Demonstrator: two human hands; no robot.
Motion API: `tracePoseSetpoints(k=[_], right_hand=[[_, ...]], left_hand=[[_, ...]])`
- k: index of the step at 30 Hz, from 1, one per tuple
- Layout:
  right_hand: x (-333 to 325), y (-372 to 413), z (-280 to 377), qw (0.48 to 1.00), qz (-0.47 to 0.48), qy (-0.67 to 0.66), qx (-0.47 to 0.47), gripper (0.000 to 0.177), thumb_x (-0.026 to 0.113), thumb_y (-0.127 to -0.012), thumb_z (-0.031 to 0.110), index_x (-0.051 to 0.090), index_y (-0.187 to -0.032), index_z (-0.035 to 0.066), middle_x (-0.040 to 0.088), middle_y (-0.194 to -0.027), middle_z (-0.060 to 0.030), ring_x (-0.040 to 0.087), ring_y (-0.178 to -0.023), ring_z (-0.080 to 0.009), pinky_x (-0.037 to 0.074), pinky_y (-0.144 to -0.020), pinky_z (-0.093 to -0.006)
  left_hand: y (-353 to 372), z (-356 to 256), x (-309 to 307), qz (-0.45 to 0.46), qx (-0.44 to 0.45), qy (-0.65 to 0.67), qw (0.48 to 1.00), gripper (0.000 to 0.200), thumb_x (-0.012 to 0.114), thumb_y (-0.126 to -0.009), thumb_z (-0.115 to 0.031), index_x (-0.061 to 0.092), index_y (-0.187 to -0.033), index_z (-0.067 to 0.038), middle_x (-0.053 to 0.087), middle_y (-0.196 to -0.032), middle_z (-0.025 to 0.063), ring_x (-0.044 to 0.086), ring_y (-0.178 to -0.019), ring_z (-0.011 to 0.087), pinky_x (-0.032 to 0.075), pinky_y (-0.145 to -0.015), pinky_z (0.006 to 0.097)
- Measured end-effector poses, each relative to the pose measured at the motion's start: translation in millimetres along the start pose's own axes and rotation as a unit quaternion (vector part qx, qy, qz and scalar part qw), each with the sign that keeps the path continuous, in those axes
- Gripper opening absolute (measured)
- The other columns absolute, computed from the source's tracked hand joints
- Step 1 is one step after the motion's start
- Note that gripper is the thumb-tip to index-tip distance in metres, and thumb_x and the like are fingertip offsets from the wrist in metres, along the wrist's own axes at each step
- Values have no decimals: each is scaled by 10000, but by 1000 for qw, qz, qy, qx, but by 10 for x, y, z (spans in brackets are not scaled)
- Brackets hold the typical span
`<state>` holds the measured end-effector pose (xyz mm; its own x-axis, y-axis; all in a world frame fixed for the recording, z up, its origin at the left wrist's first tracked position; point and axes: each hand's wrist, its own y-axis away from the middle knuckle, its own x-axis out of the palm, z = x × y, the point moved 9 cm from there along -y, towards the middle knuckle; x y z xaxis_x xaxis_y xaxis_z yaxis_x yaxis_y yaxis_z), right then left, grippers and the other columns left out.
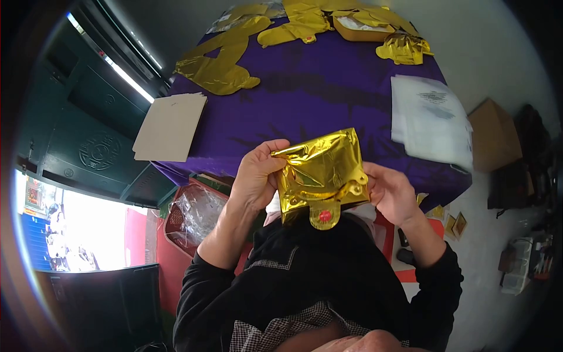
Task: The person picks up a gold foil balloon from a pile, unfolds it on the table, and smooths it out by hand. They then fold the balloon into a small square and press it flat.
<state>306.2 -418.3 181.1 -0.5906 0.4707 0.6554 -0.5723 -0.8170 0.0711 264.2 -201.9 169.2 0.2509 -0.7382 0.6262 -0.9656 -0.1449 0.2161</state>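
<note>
Between my two hands is a gold foil balloon [325, 164], folded into a shiny packet and held up over my lap at the near table edge. A rounded tab with a red sticker [325, 216] hangs from its lower side. My left hand [258, 173] pinches the upper left edge, thumb on the front face. At the right edge my right hand [392, 192] grips the foil, its fingertips partly hidden behind it. More gold foil balloons, flat and unfolded, lie across the table, such as the number-shaped one [220, 76] at far left.
A purple cloth [293, 94] covers the table. Beige cards [170, 126] are stacked on its left, clear plastic bags [431, 120] on its right. Behind stands a yellow tray [363, 32] with white contents. A red basket [182, 217] holds clear plastic; a cardboard box [495, 138] is at right.
</note>
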Motion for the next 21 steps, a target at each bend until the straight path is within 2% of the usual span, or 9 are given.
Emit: tracePoseSetpoints(k=[2, 3, 4, 6, 7, 11, 14, 17, 21], right_hand=[[37, 24, 57, 991, -32, 125, 20, 558, 447, -966, 347, 482, -1335, -70, 659, -1157, -148, 637, -1041, -239, 542, -818, -356], [36, 3, 120, 986, -80, 149, 2, 427, 519, -966, 261, 535, -1246, -61, 677, -1041, -122, 663, -911, -201, 552, -712, -322], [82, -42, 177, 985, -79, 153, -1, 427, 519, -966, 261, 535, -1246, -61, 677, -1041, -122, 663, -911, -201, 552, -712, -322], [-8, -144, 316, 940, -155, 301, 28, 254, 589, -948, 153, 578, -1108, -44, 671, -927, -88, 658, -745, -144, 530, -631, -253], [-19, -224, 416, 938, -186, 292, 5, 135, 621, -936, 106, 598, -977, -20, 656, -810, -61, 617, -599, -99, 489, -537, -205], [-103, -584, 701, 915, -221, 338, -20, 87, 614, -915, 77, 616, -891, -7, 625, -687, -33, 570, -509, -71, 435, -435, -191], [-224, -852, 808, 893, -238, 383, -2, 52, 606, -884, 40, 618, -881, -10, 623, -685, -37, 563, -499, -67, 425, -414, -191], [-320, -1078, 848, 880, -245, 406, 20, 43, 602, -857, 13, 628, -869, -20, 617, -670, -40, 553, -478, -67, 415, -387, -199], [-418, -1244, 818, 880, -246, 405, 38, 52, 594, -847, -5, 631, -870, -34, 610, -651, -47, 546, -463, -75, 418, -367, -213]], left_hand=[[-60, -86, 49, 9, 12, 3, 1000, 302, 489, -874, 119, 500, -1171, 65, 653, -1030, 163, 686, -888, 213, 581, -819, 309], [-93, -137, 84, 5, 23, -1, 1000, 304, 488, -873, 120, 499, -1171, 65, 649, -1033, 164, 685, -884, 213, 581, -817, 306], [-133, -192, 112, 1, 35, -5, 999, 305, 486, -871, 121, 499, -1171, 65, 646, -1037, 165, 685, -880, 213, 580, -815, 303], [-255, -307, 183, 10, 43, -28, 999, 308, 486, -869, 122, 498, -1171, 64, 640, -1028, 155, 680, -864, 206, 579, -796, 297], [-325, -400, 216, -3, 63, -48, 997, 310, 489, -868, 121, 499, -1173, 63, 637, -1019, 147, 674, -844, 195, 576, -777, 292], [-673, -667, 265, -26, 106, -96, 989, 325, 497, -854, 126, 505, -1173, 65, 627, -987, 118, 649, -788, 153, 562, -725, 268], [-942, -742, 252, -50, 122, -108, 985, 324, 515, -836, 122, 519, -1156, 76, 625, -980, 110, 633, -785, 139, 541, -716, 251], [-1175, -758, 161, -84, 130, -238, 959, 317, 541, -813, 110, 560, -1128, 71, 632, -943, 86, 602, -800, 119, 490, -706, 239], [-1383, -763, 38, -108, 141, -367, 913, 340, 552, -791, 84, 568, -1131, 76, 643, -913, 95, 618, -778, 142, 498, -707, 262]])
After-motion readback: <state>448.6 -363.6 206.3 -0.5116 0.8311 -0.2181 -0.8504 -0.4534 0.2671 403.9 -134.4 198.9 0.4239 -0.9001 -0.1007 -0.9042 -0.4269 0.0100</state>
